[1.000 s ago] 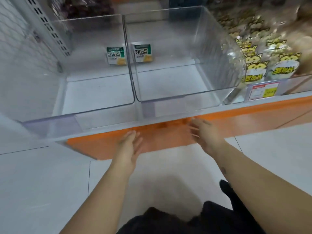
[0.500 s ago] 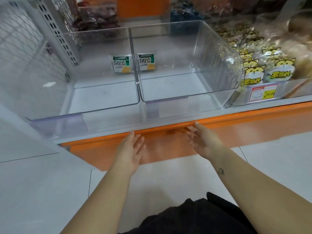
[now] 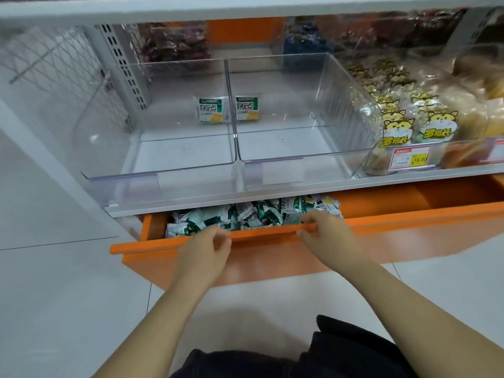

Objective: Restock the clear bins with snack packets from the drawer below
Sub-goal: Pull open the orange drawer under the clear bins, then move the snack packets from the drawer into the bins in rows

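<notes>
Head view of a shop shelf unit with a storage drawer beneath it. The orange drawer [image 3: 272, 259] stands partly open below the grey shelf [image 3: 409, 178], and its front panel projects over the pale floor tiles [image 3: 54, 296]. The left hand [image 3: 203, 248] grips the top lip of the drawer front, with its fingers curled against the edge. The right hand [image 3: 324, 230] grips the same lip a little farther right, with its fingertips hooked over the edge. A short stretch of bare lip separates the two hands. Inside the drawer, a loose heap of green-and-white snack packets [image 3: 245, 214] lies just behind the lip, filling the left part of the visible opening, while the right part shows bare orange interior. On the shelf above, the left clear bin [image 3: 122, 178] and the right clear bin [image 3: 354, 105] stand side by side, their inner walls touching. Each holds a single upright packet near its back: one packet in the left bin [image 3: 211, 109] and one packet in the right bin [image 3: 246, 108], on either side of the shared walls. To the right, a third bin holds yellow cat-printed packets [image 3: 395, 126] and carries a price tag [image 3: 411, 158] on its front. A wire mesh panel [image 3: 54, 64] closes the left end of the shelf. Dark clothing [image 3: 341, 356] occupies the lower edge of the view.
</notes>
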{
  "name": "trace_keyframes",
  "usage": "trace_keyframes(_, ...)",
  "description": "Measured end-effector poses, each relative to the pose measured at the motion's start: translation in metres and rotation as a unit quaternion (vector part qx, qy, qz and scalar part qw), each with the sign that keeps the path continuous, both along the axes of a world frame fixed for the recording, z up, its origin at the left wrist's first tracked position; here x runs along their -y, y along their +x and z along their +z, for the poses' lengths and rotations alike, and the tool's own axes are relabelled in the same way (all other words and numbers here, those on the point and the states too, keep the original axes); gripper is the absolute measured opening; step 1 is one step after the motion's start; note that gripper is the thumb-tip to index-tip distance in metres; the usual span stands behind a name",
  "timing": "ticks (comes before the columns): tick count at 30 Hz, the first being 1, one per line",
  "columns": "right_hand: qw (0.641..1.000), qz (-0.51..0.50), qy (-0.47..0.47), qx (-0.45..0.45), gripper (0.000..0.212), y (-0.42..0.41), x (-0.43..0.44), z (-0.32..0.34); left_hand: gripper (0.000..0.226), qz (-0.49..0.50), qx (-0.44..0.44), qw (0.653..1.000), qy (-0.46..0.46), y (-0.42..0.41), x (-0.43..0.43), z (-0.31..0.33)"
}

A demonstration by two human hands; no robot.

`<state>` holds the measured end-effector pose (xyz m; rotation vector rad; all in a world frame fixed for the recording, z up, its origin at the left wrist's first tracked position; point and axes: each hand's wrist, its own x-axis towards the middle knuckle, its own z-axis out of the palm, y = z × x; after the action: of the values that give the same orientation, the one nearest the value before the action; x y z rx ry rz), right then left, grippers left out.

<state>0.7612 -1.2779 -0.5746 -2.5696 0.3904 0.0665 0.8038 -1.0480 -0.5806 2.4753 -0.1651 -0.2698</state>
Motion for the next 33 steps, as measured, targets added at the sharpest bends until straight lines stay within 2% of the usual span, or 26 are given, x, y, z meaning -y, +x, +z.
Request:
trace_keyframes(1, 0.997, 0.036, -0.072, -0.009, 0.033, 0.001, -0.001, -0.001, 0.02, -0.014, 0.048, 0.995, 0.082, 0.0, -0.004, -0.002)
trace_keyframes(3, 0.982, 0.084, -0.163, -0.047, 0.045, 0.0, -0.001, -0.005, 0.039, -0.051, 0.065, 0.976, 0.201, 0.0, -0.012, -0.009)
trace_keyframes(5, 0.974, 0.098, -0.191, -0.076, 0.047, -0.003, -0.001, -0.009, 0.044, -0.078, 0.055, 0.969, 0.228, 0.0, -0.015, -0.012)
trace_keyframes(12, 0.975, 0.083, -0.186, -0.093, 0.03, -0.012, -0.004, 0.001, 0.03, -0.1, 0.079, 0.973, 0.19, -0.008, -0.024, -0.006)
trace_keyframes(18, 0.968, 0.11, -0.163, -0.153, 0.024, -0.029, -0.001, 0.009, 0.011, -0.133, -0.018, 0.983, 0.122, -0.017, -0.035, -0.003)
trace_keyframes(22, 0.954, 0.156, -0.141, -0.212, 0.023, -0.035, -0.001, 0.015, 0.016, -0.192, -0.106, 0.972, 0.078, -0.018, -0.043, -0.005)
trace_keyframes(26, 0.939, 0.196, -0.111, -0.262, 0.026, -0.037, 0.0, 0.021, 0.02, -0.231, -0.125, 0.96, 0.094, -0.02, -0.044, -0.005)
trace_keyframes(29, 0.927, 0.215, -0.051, -0.302, 0.023, -0.033, 0.005, 0.019, 0.021, -0.246, -0.151, 0.955, 0.069, -0.024, -0.046, -0.005)
trace_keyframes(31, 0.939, 0.197, -0.005, -0.283, 0.022, -0.022, 0.007, 0.013, 0.02, -0.245, -0.17, 0.953, 0.045, -0.027, -0.047, -0.003)
trace_keyframes(33, 0.962, 0.152, -0.017, -0.228, 0.035, -0.005, 0.009, -0.004, 0.017, -0.242, -0.183, 0.952, 0.035, -0.027, -0.047, -0.002)
